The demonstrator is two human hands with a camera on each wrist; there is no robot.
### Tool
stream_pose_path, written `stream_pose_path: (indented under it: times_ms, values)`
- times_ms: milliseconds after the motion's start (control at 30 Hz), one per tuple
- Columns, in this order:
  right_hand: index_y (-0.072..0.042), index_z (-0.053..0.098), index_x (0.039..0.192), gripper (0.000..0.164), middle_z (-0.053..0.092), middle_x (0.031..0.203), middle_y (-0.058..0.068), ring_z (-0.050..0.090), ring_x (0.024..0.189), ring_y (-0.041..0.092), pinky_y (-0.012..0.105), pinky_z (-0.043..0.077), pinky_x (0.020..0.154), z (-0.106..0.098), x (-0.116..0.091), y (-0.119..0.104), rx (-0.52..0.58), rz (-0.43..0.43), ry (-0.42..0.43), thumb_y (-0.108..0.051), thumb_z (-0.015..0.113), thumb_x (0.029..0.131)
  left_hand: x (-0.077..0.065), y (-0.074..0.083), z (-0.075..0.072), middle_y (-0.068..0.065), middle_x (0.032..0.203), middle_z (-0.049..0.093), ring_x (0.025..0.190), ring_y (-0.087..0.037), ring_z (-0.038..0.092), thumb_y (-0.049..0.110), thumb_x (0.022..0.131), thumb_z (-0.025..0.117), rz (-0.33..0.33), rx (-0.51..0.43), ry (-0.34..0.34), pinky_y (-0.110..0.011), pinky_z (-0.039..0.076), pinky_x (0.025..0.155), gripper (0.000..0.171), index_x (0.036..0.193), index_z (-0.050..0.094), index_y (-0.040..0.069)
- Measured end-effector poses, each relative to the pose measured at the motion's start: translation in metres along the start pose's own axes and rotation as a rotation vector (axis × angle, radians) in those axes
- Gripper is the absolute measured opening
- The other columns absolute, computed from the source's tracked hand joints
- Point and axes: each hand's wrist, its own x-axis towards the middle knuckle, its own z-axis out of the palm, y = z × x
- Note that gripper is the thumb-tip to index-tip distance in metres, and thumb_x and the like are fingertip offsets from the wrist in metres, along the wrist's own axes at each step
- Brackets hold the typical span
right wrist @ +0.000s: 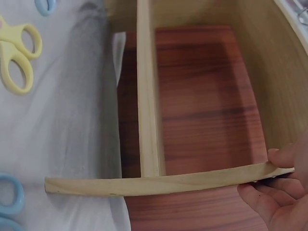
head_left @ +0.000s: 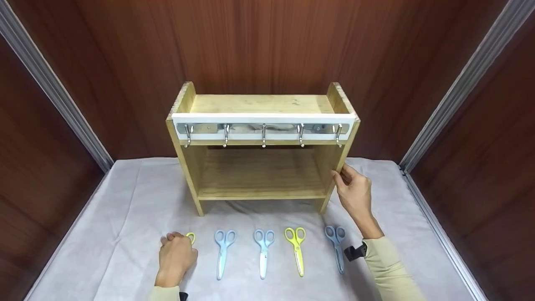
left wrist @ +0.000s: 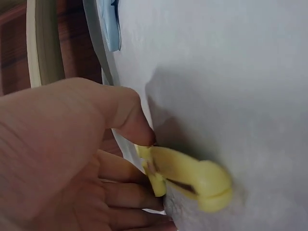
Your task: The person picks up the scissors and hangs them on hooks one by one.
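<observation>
My left hand [head_left: 176, 255] is low at the left, pinching a pair of yellow scissors [head_left: 191, 237] between thumb and fingers. In the left wrist view these yellow scissors [left wrist: 211, 185] show at the fingertips, just over the cloth; the hand hides much of them in the head view. My right hand [head_left: 355, 192] grips the front edge of the right side panel of a wooden shelf [head_left: 262, 195], thumb on the inside and fingers outside. A white board with a metal hook rail [head_left: 263, 128] runs across the shelf's upper front, its hooks bare.
In front of the shelf lie light blue scissors [head_left: 222, 253], a second light blue pair [head_left: 263, 253], yellow-green scissors [head_left: 297, 251] and darker blue scissors [head_left: 337, 248]. A grey cloth [head_left: 138, 200] covers the table. Brown wood-grain panels [head_left: 250, 42] enclose the back and sides.
</observation>
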Motion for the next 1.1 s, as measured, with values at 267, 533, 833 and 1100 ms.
stream_pose_path:
  times_ms: [267,533,833,1100]
  values:
    - [0.005,0.074,0.124,0.029,0.079,0.112,0.023,0.079,0.1,0.037,0.001,0.052,0.077,0.001,0.0,0.001,0.001,0.002,0.004,-0.006,0.074,0.097,-0.005,-0.002,0.017,-0.046,0.087,0.064,0.07,-0.053,0.064,-0.005,0.076,0.067,0.119,0.067,0.293,-0.06,0.051,0.072,0.041,0.1,0.057,-0.037]
    - [0.005,0.075,0.121,0.027,0.08,0.109,0.022,0.079,0.097,0.036,0.0,0.051,0.076,0.0,0.001,0.003,0.018,-0.009,0.01,-0.005,0.075,0.096,-0.013,0.006,0.004,-0.033,0.073,0.06,0.061,-0.038,0.059,-0.014,0.083,0.058,0.136,0.071,0.222,-0.051,0.045,0.059,0.011,0.077,0.064,-0.021]
    - [0.004,0.075,0.121,0.028,0.08,0.109,0.022,0.08,0.098,0.036,0.0,0.051,0.075,-0.001,0.0,0.002,0.004,0.015,0.006,-0.007,0.075,0.096,-0.011,0.002,-0.016,-0.033,0.084,0.065,0.077,-0.048,0.067,-0.014,0.09,0.051,-0.022,-0.158,-0.068,-0.058,0.057,0.07,0.011,0.093,0.061,-0.018]
    - [0.005,0.074,0.123,0.03,0.079,0.111,0.024,0.079,0.099,0.038,0.0,0.051,0.076,-0.001,0.0,0.002,0.022,0.021,0.008,-0.008,0.075,0.096,-0.011,0.006,-0.038,-0.033,0.088,0.068,0.068,-0.03,0.07,-0.014,0.093,0.055,0.008,-0.206,-0.125,-0.041,0.06,0.058,0.011,0.102,0.058,-0.02]
